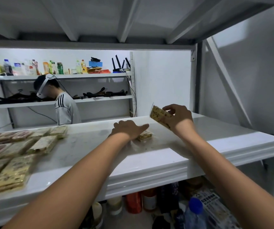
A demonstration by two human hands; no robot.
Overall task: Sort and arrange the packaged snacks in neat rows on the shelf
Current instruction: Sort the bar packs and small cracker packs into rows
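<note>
Fingers (pixel 169 106) of right hand (pixel 181 115) pinch tilted pack (pixel 160 117), 2 o'clock; left hand (pixel 128 129) covers flat pack (pixel 145 135), grip hidden. Slack pinch risks drop.

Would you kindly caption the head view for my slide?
Right hand holds one snack packet aloft; left hand rests on a second packet on the white shelf.

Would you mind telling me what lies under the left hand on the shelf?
A clear-wrapped snack packet lies under the left hand on the white shelf; only its right end shows. The hand covers the rest.
</note>
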